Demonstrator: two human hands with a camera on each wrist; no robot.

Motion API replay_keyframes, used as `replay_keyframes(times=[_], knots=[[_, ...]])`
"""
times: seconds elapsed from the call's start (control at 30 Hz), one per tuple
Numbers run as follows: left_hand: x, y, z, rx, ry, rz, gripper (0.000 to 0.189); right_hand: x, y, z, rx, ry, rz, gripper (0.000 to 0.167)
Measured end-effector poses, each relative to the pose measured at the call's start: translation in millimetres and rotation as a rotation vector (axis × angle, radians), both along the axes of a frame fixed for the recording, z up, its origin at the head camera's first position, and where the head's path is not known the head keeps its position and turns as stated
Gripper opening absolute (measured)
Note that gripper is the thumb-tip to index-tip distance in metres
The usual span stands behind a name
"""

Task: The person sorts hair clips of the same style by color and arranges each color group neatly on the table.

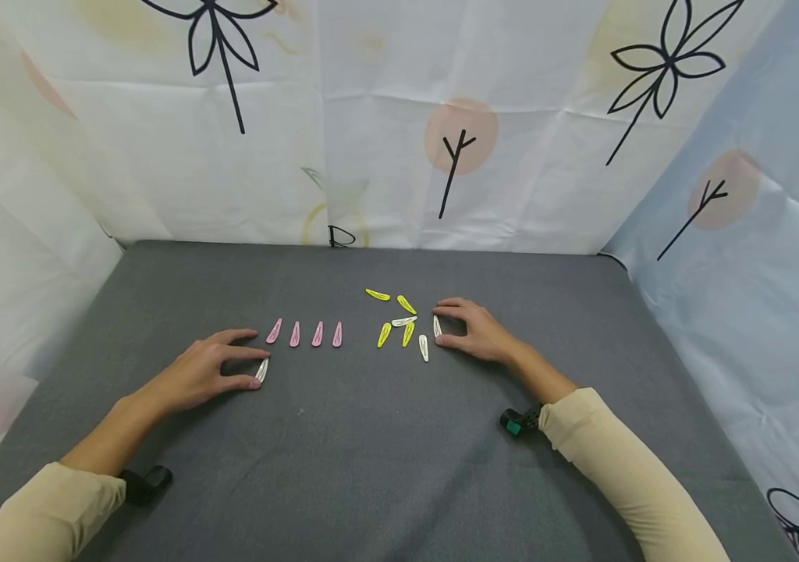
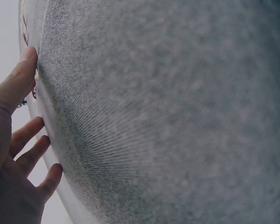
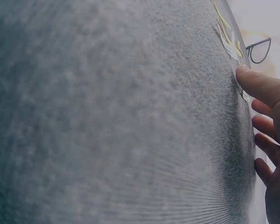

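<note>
My left hand (image 1: 206, 368) pinches a white snap hair clip (image 1: 262, 370) by its ends between thumb and index finger, low at the table. Just beyond it lie several pink hair clips (image 1: 295, 334) in a row. On the other side, my right hand (image 1: 478, 331) has another white hair clip (image 1: 437, 325) between thumb and index finger. Left of that hand are two more white clips, one slanted (image 1: 403, 321) and one upright (image 1: 424, 348), among several yellow hair clips (image 1: 385, 335). Both wrist views show the hands edge-on, with the held clips mostly hidden.
A grey cloth-covered table (image 1: 343, 468) spreads under both arms. Printed white curtains (image 1: 385, 172) hang behind it and at both sides. Each wrist carries a small black camera, such as the right one (image 1: 520, 421).
</note>
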State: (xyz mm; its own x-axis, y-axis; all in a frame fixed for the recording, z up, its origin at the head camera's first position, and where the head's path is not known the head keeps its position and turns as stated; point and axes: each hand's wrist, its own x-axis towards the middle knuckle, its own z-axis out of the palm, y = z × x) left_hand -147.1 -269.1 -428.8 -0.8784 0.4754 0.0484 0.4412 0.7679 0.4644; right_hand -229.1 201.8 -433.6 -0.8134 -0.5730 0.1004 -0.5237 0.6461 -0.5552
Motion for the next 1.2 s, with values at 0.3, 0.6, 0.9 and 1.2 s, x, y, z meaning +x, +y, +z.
replay_keyframes(times=[0.3, 0.6, 0.9, 1.2], knots=[[-1.0, -0.5, -1.0, 0.007, 0.003, 0.0, 0.05, -2.3, -0.1, 1.7, 0.036, -0.013, 0.011, 0.056], [-0.8, -0.6, -1.8, 0.005, 0.012, -0.002, 0.05, -2.3, -0.4, 3.8, 0.03, -0.022, 0.025, 0.055], [-0.6, 0.5, -0.3, 0.007, 0.019, -0.001, 0.049, -3.3, -0.9, 4.4, 0.026, -0.016, 0.025, 0.053], [0.1, 0.8, -1.0, 0.016, 0.027, -0.005, 0.048, -3.3, -5.0, 8.1, 0.061, -0.019, 0.01, 0.051]])
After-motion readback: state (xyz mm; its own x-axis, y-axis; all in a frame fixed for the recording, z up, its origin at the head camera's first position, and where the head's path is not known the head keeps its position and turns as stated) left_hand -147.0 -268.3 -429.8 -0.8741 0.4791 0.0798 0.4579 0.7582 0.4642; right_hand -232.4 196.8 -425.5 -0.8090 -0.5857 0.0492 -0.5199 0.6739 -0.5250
